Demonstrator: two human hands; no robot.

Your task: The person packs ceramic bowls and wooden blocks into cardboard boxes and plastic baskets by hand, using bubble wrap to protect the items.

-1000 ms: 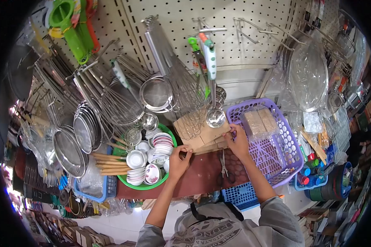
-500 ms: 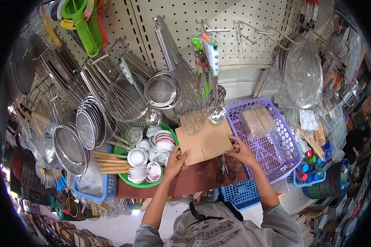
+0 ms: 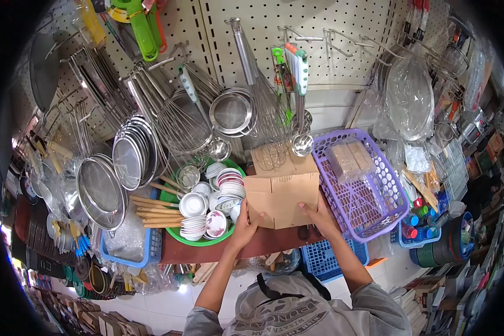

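Both hands hold a brown cardboard piece [image 3: 285,199] with a slit near its upper edge, tilted up over the reddish-brown shelf. My left hand [image 3: 245,227] grips its lower left side, thumb on the front face. On the lower right, my right hand [image 3: 321,217] has its thumb pressed on the front and its fingers behind. More brown cardboard [image 3: 280,161] shows just beyond, partly behind a hanging whisk [image 3: 270,134]. Scissors [image 3: 304,232] lie mostly hidden below the cardboard.
To the left a green basin [image 3: 207,242] holds small bowls and wooden-handled tools. On the right stands a purple basket [image 3: 400,215] with a wrapped package [image 3: 350,161]. Strainers [image 3: 102,190] and ladles [image 3: 302,144] hang from the pegboard. A blue basket [image 3: 326,260] sits below the shelf edge.
The cardboard has turned and tilted up, with its slit now at the upper edge. Both hands have shifted their hold, thumbs now on its front. The scissors have become mostly covered.
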